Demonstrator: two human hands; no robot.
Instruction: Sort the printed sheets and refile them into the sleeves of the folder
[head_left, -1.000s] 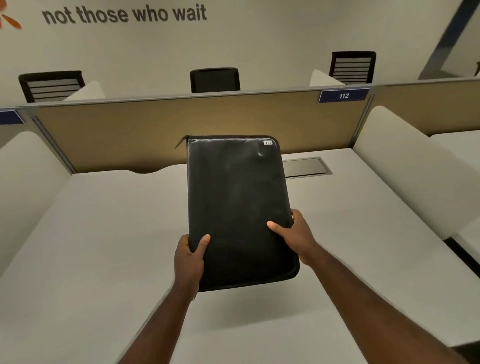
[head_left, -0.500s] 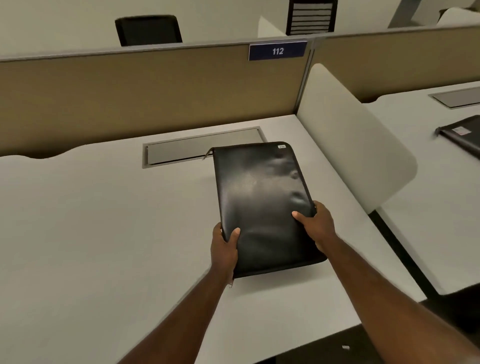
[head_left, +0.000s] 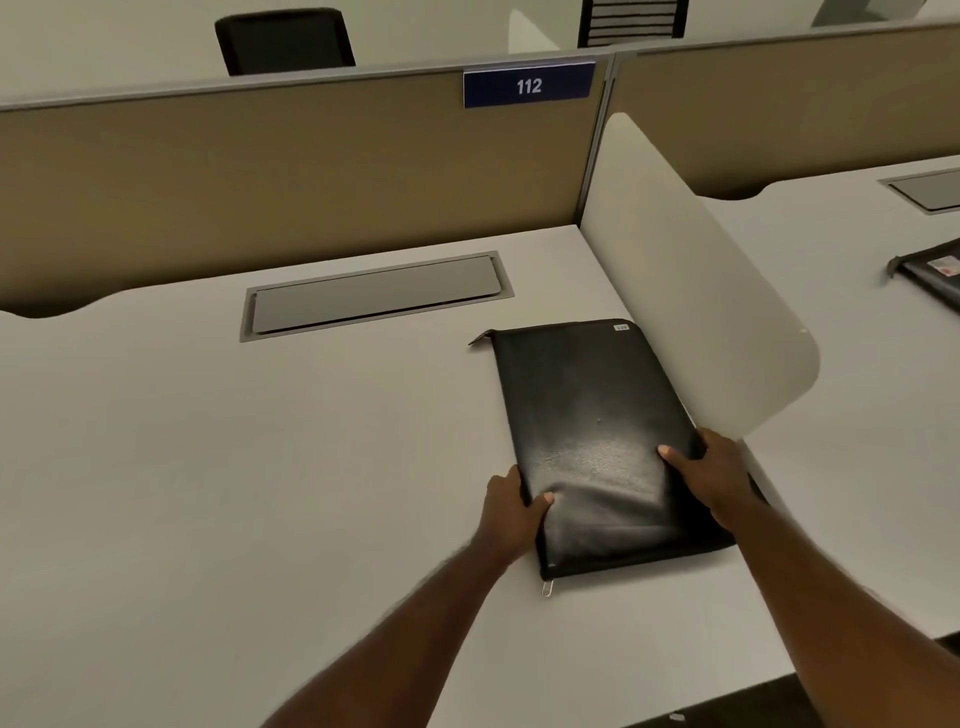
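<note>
Currently, status: early stage; nothing is seen to be sorted or refiled.
Landmark: the folder (head_left: 597, 447), a black zipped case, is laid flat on the white desk (head_left: 260, 467).
Folder position: it is set at the right side of the desk, its right edge just beside the white side divider (head_left: 691, 291), its far end pointed toward the tan partition (head_left: 285, 176).
Folder state: it is judged closed; a metal zip pull (head_left: 547, 587) is seen at its near left corner, and a small label (head_left: 621, 327) at its far right corner.
Left hand (head_left: 511, 506): the folder's near left edge is gripped, thumb laid on the cover, fingers curled under the edge.
Right hand (head_left: 714, 470): the folder's near right edge is held, thumb laid on the cover, fingers wrapped round the side.
Printed sheets: none are visible; they are presumed inside the folder, though that cannot be told.
Beyond the folder: a grey cable hatch (head_left: 376, 293) is set in the desk, well apart to its far left; a blue plate marked 112 (head_left: 529, 85) is fixed on the partition above.
Right of the folder: past the divider, a second dark case (head_left: 932, 275) is partly seen on the neighbouring desk.
Left to do: unzipping, opening, removal of sheets, sorting, refiling into sleeves.
</note>
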